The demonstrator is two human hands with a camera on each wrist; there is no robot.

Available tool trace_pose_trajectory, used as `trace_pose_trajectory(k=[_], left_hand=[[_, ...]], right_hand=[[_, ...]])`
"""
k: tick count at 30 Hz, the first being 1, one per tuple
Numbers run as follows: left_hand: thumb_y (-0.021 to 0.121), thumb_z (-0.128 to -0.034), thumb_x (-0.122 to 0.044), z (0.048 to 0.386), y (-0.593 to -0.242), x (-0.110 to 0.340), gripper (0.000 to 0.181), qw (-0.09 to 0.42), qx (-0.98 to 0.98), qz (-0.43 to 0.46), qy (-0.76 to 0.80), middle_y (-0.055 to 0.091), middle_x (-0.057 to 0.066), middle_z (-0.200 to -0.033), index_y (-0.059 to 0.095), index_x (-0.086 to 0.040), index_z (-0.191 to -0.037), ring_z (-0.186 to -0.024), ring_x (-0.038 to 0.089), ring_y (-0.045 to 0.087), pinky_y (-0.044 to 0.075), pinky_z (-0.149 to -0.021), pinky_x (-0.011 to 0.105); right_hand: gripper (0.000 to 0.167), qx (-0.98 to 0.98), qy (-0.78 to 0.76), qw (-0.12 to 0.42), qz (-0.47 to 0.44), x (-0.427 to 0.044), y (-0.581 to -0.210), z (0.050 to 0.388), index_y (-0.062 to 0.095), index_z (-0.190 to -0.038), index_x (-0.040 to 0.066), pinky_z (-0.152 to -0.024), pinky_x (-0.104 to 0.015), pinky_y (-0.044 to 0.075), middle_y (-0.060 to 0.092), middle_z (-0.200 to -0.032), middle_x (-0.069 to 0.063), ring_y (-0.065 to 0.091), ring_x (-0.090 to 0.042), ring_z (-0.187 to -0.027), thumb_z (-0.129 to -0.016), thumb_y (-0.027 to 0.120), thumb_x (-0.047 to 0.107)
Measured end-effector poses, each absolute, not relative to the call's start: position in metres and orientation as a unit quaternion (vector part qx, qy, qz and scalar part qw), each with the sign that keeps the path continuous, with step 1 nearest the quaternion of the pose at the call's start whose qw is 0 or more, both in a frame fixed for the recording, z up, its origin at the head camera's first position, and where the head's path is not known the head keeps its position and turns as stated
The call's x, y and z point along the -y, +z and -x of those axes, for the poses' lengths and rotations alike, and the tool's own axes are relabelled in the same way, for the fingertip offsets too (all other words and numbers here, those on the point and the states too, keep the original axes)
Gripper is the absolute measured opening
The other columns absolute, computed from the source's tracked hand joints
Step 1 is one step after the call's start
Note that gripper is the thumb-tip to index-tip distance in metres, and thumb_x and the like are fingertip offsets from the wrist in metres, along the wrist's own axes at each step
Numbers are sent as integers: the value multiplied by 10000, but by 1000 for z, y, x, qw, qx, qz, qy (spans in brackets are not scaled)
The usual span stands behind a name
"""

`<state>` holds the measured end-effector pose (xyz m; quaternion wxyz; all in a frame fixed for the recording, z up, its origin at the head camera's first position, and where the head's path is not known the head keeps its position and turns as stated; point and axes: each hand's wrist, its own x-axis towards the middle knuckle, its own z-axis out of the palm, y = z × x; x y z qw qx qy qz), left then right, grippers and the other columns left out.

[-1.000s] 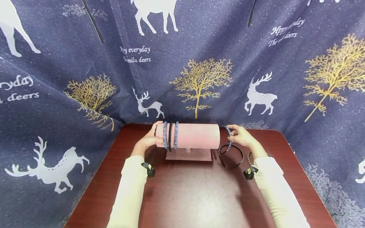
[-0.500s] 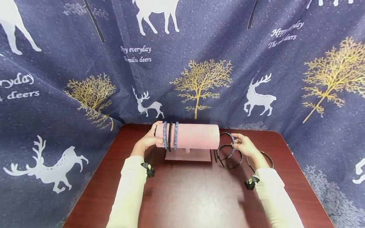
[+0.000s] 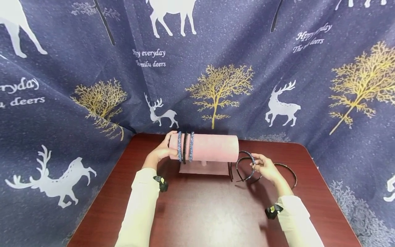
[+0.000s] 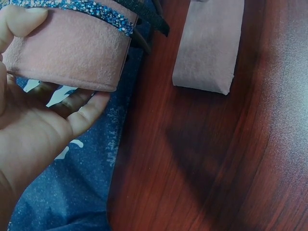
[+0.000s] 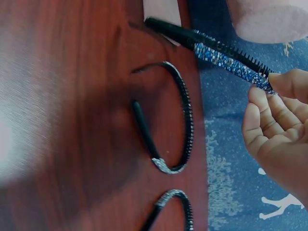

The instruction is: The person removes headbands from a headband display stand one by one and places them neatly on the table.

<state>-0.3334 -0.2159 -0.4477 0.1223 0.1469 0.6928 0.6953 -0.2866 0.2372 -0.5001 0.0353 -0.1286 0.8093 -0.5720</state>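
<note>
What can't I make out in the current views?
Right wrist: the lowest headband's ends, cut off by the bottom edge.
Head: part of that headband, hidden by the right hand and wrist.
Left wrist: the left hand's farther fingertips, behind the pink roll.
Left wrist: the roll's other end, cut off by the top edge.

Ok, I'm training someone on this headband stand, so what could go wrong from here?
The held blue-glitter headband could twist or slip, since the right grip only pinches it between thumb and fingers. Its comb teeth might snag the nearest silver-glittered headband on the table, which the held one overlaps in the head view. The pink roll sits on one visible post, so it might tip if the left grip pushes down on its end.
</note>
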Motion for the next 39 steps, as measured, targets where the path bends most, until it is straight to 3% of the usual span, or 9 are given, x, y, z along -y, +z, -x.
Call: trace_pose_trajectory(k=[4,10,14,21,26,39], left_hand=[[649,-585,193,340,-457,218,1016,110,-715,-136,677,420,151,-1177,211,-217,-1405,-941,262,494,433,-809,364],[636,-600,189,346,-469,220,1010,108,-720,-141,671,421,150,-1180,226,-278,-1396,-949,274,497,441,-812,378],[649,-584,178,346,-470,221,1020,97,-728,-141,664,410,134,-1201,231,-270,-1399,-974,263,480,422,-828,362],[639,-595,215,341,-460,218,1040,113,-713,-141,678,394,151,-1207,170,-175,-1437,-958,274,485,429,-812,362],[636,-578,213,333,-447,216,1048,124,-698,-140,691,398,156,-1177,142,-124,-1439,-912,255,505,437,-791,353],[645,-592,197,333,-445,216,1031,132,-702,-140,686,407,155,-1171,173,-177,-1429,-943,271,486,437,-800,359]], right_hand=[[525,-802,-581,39,133,-235,-509,278,361,-1310,-131,-705,-398,510,590,-966,-274,608,-207,-863,-817,540,-133],[483,-781,-606,58,141,-236,-520,259,366,-1260,-174,-713,-337,513,587,-953,-300,616,-186,-853,-813,545,-139],[481,-771,-615,71,151,-236,-523,249,366,-1256,-176,-723,-321,507,587,-949,-296,617,-182,-857,-813,547,-121],[484,-767,-623,85,130,-234,-533,236,392,-1268,-141,-733,-291,499,536,-971,-333,590,-306,-890,-813,554,-119],[488,-762,-628,96,122,-226,-538,229,400,-1283,-124,-736,-313,498,514,-956,-310,560,-256,-854,-821,554,-103],[488,-730,-660,117,137,-204,-546,219,411,-1275,-147,-698,-298,490,522,-924,-267,559,-196,-814,-812,557,-104]])
